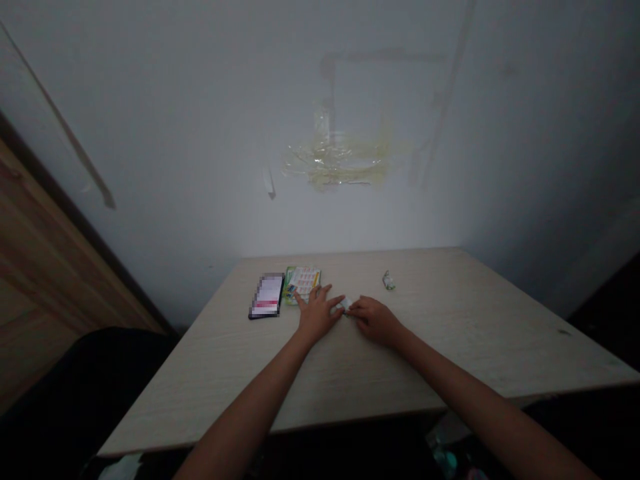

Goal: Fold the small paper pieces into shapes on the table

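My left hand [317,315] lies with its fingers spread, the fingertips at the near edge of a printed green and white card or packet [304,277]. Its thumb side reaches a small whitish piece [346,303], perhaps paper or film, on the table between my hands. My right hand [376,321] has its fingers pressed together on the right end of that piece. The hands partly cover it, so its exact kind cannot be made out. A phone [267,295] with a lit, blurred-out screen lies left of the card.
A small crumpled wrapper [389,281] sits beyond my right hand on the pale wooden table [200,387]. Behind the table stands a wall [350,220] with strips of clear tape [345,160]. A dark shape [100,387], possibly a chair, is at the left.
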Demonstrator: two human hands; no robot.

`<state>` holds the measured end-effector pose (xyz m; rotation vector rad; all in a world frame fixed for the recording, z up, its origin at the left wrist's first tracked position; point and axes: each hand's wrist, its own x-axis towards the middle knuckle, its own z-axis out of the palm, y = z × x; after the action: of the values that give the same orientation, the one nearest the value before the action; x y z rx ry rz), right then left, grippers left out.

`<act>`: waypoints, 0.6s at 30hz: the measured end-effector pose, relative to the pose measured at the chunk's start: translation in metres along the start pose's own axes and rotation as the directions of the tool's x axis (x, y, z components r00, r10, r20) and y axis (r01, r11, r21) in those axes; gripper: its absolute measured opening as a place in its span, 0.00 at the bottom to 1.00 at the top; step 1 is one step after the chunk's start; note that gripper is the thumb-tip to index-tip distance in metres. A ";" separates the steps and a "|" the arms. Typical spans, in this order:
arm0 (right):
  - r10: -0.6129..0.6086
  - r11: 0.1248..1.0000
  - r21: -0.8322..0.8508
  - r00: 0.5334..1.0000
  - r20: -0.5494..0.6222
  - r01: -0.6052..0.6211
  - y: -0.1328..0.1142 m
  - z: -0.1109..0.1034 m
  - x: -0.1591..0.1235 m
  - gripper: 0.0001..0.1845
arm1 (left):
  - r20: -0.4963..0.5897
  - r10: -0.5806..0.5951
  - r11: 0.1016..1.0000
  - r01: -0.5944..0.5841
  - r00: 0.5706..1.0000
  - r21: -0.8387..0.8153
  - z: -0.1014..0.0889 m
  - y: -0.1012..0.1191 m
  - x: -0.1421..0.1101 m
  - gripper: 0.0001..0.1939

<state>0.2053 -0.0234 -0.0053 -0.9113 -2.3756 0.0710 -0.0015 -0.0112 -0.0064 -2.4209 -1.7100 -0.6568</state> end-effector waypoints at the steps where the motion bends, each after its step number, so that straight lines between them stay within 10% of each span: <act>1: 0.002 1.000 -0.013 1.000 0.000 -0.002 -0.001 0.000 0.000 0.20 | -0.017 0.010 1.000 -0.010 1.000 -0.010 -0.002 -0.001 0.000 0.17; 18: 0.045 0.994 -0.099 0.999 0.015 -0.044 -0.002 -0.001 0.002 0.18 | -0.090 0.059 0.996 -0.065 0.994 -0.066 -0.013 -0.005 -0.003 0.07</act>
<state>0.2032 -0.0241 -0.0025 -1.0139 -2.3928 -0.0219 -0.0105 -0.0166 0.0034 -2.4395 -1.5981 -0.8140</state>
